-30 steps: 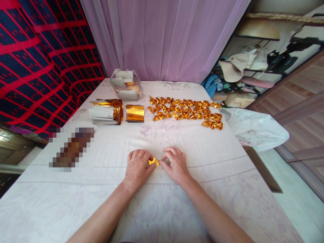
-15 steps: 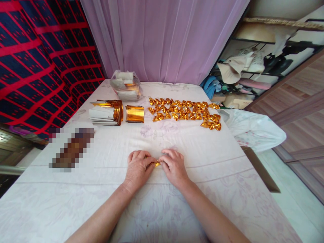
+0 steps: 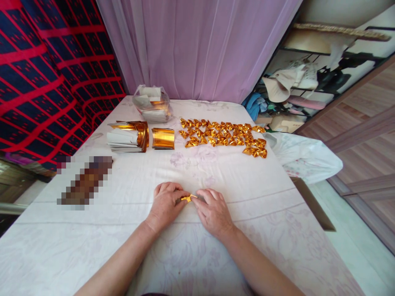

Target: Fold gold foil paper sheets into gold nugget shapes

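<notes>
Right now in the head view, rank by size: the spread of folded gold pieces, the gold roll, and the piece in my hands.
1. Spread of folded pieces
2. Gold roll
3. Piece in hands, smallest despite being nearest the camera

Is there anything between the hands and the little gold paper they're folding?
No. The left hand and right hand both pinch the small gold paper directly, on the white cloth. Nothing visible lies between them.

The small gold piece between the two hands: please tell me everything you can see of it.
The gold piece is tiny, shiny, golden-orange, like folded foil paper. It lies low on the white cloth, pinched between the fingertips of the left hand and the right hand. Only a small creased part shows; the fingers hide the rest, so its full shape cannot be told.
</notes>
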Available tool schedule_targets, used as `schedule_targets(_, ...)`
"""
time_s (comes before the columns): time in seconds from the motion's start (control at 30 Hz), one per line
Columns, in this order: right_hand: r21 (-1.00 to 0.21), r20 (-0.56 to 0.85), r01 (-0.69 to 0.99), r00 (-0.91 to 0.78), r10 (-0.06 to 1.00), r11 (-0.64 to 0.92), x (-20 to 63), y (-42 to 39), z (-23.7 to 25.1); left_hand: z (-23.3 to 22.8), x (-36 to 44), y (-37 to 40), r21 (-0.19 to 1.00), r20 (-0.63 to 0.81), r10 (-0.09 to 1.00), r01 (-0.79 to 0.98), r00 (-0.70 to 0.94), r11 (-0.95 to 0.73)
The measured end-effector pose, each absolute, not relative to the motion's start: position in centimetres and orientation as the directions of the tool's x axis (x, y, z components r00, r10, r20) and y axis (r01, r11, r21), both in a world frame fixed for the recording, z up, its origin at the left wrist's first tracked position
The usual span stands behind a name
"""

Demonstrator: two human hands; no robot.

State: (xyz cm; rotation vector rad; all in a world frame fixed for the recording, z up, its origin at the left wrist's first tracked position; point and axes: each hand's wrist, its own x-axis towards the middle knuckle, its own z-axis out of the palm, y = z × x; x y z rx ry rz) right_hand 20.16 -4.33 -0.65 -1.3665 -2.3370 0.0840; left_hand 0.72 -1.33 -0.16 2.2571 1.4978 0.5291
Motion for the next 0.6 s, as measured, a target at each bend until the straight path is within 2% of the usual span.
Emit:
schedule_targets(0.23, -0.23, 0.269, 0.761, -0.549, 0.792, 0.606, 20.3, -4.3, -0.7, 0.0, 0.4, -1.2, 0.51, 0.075, 0.919, 0.777, 0.387, -0.369)
schedule_targets(0.37, -0.191, 0.244, 0.776, -0.555, 0.795, 0.601, 20.2, -4.4, -0.5, 0.1, 0.4, -1.2, 0.526, 0.066, 0.917, 0.768, 0.392, -0.366)
schedule_targets(0.6, -0.08, 0.158, 0.778, -0.607, 0.779, 0.623, 19.9, -4.3, 0.6, 0.6, 0.2, -1.1, 0.541, 0.015, 0.912, 0.764, 0.41, -0.352)
